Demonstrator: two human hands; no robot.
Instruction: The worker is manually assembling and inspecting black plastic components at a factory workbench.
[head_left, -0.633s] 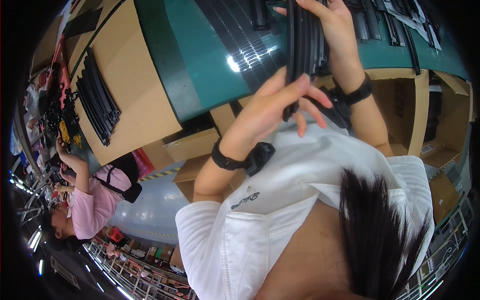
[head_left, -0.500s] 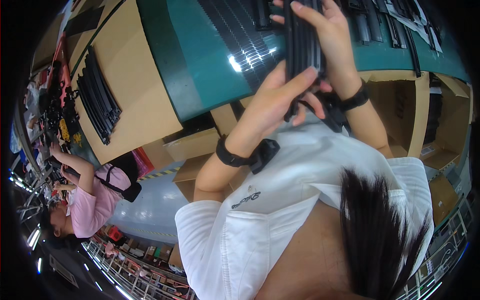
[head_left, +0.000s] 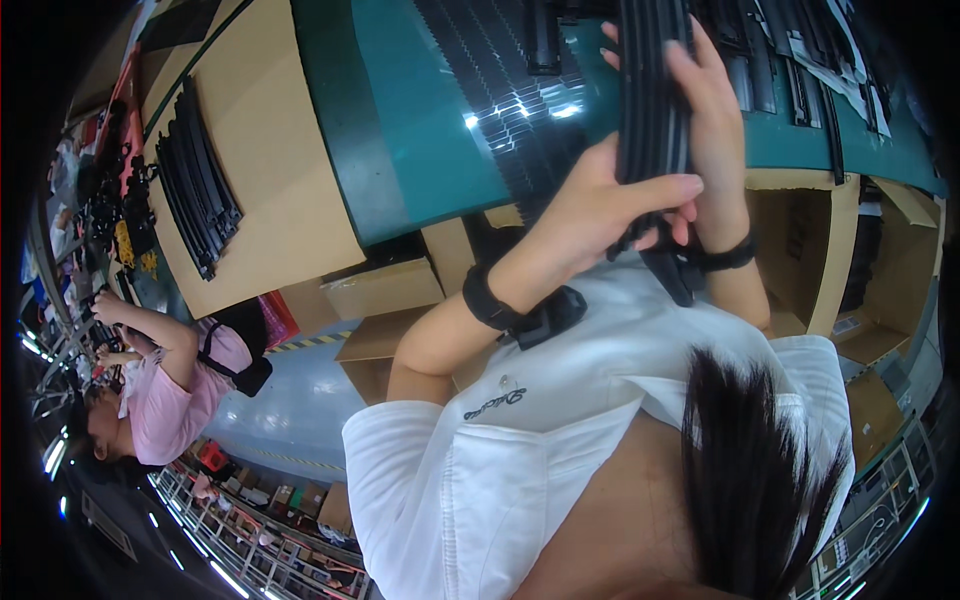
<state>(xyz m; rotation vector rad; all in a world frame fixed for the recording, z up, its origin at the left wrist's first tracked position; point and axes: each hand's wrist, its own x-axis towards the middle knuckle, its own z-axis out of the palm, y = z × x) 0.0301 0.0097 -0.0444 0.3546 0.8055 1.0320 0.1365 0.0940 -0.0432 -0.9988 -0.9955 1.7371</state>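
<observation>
The left hand point(head_left: 608, 208) now has its thumb straight across the black strip bundle point(head_left: 652, 110); it was angled up a moment ago. Right hand point(head_left: 716, 125) sits higher, both grips clamped on, so it looks nicely bunched over the worktop point(head_left: 425, 165) edge.

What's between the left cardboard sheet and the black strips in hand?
In the head view, green tabletop bearing dark jagged-edged bands, plus a short black piece nearer the held strips.
</observation>
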